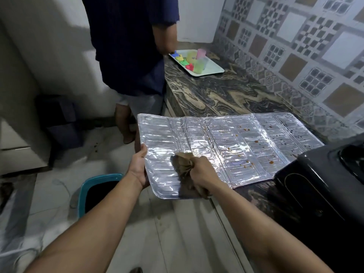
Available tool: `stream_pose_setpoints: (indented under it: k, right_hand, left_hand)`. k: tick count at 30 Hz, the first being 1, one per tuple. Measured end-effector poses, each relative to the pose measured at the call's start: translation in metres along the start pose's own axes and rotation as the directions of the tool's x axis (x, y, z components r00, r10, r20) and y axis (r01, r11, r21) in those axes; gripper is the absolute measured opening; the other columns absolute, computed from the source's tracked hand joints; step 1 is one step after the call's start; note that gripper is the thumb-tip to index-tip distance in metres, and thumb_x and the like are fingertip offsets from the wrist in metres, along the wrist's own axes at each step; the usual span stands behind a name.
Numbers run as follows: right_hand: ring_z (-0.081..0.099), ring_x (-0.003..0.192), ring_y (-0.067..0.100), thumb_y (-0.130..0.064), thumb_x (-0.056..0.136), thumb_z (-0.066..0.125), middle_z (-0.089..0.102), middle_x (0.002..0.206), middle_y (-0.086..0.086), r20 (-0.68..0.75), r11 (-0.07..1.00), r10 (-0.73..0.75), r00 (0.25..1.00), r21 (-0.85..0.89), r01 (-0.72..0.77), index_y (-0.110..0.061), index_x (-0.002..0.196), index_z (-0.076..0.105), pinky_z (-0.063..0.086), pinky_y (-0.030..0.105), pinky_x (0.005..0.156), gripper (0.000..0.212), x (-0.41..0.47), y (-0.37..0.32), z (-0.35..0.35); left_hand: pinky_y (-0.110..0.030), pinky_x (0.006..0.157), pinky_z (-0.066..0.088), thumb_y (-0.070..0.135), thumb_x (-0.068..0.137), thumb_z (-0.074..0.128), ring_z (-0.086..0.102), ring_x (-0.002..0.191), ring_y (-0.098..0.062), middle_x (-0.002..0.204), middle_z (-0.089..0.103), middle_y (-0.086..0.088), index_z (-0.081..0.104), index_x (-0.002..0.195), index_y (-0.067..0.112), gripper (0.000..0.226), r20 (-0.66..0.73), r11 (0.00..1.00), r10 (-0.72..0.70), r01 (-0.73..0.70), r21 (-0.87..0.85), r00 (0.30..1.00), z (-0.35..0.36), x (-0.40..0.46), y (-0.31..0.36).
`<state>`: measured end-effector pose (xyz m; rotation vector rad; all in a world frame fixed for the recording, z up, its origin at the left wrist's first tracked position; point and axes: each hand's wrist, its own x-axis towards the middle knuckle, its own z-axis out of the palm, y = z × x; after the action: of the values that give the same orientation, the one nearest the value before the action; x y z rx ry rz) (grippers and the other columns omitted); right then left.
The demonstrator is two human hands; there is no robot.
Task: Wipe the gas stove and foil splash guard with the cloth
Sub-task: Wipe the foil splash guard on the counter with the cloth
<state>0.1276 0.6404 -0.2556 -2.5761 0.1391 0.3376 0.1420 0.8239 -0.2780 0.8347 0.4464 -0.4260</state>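
Foil guard lies flat on counter, its left end hanging past the counter edge. Left hand grips that end at 9 o'clock. Right hand clutches bunched brown cloth, pressed on foil. Black stove at 3 o'clock, touching the foil's right corner.

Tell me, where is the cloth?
In the head view, the cloth is bunched in the right hand, pressed on the foil guard's left part.
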Motion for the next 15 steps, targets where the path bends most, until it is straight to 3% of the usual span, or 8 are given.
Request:
stream_pose_setpoints:
  k: [4,7,9,11,13,15]
  right_hand:
    - [0.061,0.103,0.034,-0.009,0.07,0.035,0.062,0.117,0.014,0.01,0.993,-0.047,0.999,0.106,0.046,-0.032,0.128,0.059,0.051,0.039,0.092,0.067,-0.004,-0.023,0.016]
    - [0.061,0.098,0.035,-0.009,0.076,0.039,0.058,0.112,0.011,0.001,0.989,-0.123,0.992,0.082,0.123,-0.037,0.128,0.057,0.052,0.04,0.089,0.062,-0.012,-0.042,0.027]
    - [0.06,0.099,0.033,-0.011,0.081,0.043,0.052,0.112,0.009,0.015,0.982,-0.169,0.986,0.084,0.167,-0.038,0.13,0.055,0.05,0.039,0.09,0.057,-0.02,-0.052,0.033]
    - [0.059,0.099,0.03,-0.016,0.084,0.046,0.051,0.108,0.007,0.021,0.972,-0.198,0.98,0.134,0.193,-0.036,0.129,0.057,0.048,0.036,0.091,0.051,-0.028,-0.06,0.036]
    - [0.061,0.095,0.024,-0.024,0.079,0.046,0.06,0.102,0.006,0.038,0.943,-0.201,0.979,0.279,0.183,-0.028,0.122,0.064,0.05,0.032,0.087,0.047,-0.034,-0.065,0.032]
    - [0.064,0.083,0.016,-0.021,0.078,0.054,0.07,0.09,0.001,0.109,0.855,-0.158,0.981,0.512,0.08,-0.017,0.107,0.072,0.052,0.027,0.076,0.035,-0.036,-0.064,0.022]
  left_hand:
    - [-0.045,0.078,0.048,0.052,0.098,0.033,0.071,0.083,-0.034,0.092,0.074,-0.018,0.064,0.108,0.004,0.058,0.006,1.0,-0.001,0.001,-0.019,1.0,0.005,0.0,0.0]
    - [-0.045,0.078,0.055,0.059,0.095,0.033,0.072,0.08,-0.035,0.093,0.072,-0.023,0.073,0.094,-0.004,0.075,0.072,0.996,-0.056,0.061,-0.069,0.996,0.005,0.001,0.001]
    - [-0.042,0.065,0.06,0.067,0.091,0.031,0.072,0.072,-0.035,0.082,0.071,-0.024,0.074,0.079,-0.007,0.087,0.113,0.995,-0.059,0.067,-0.074,0.992,0.006,-0.001,0.001]
    - [-0.038,0.056,0.059,0.075,0.087,0.028,0.069,0.062,-0.033,0.071,0.067,-0.022,0.067,0.074,-0.008,0.093,0.067,0.993,-0.04,0.048,-0.112,0.997,0.005,-0.001,0.001]
    - [-0.036,0.059,0.059,0.082,0.081,0.025,0.065,0.063,-0.033,0.072,0.062,-0.02,0.06,0.076,-0.007,0.096,0.019,0.986,-0.035,0.037,-0.165,0.999,0.002,0.003,0.002]
    - [-0.036,0.063,0.058,0.088,0.076,0.026,0.062,0.07,-0.032,0.08,0.06,-0.017,0.061,0.082,-0.003,0.097,0.021,0.981,-0.057,0.06,-0.187,0.998,0.0,0.006,0.003]
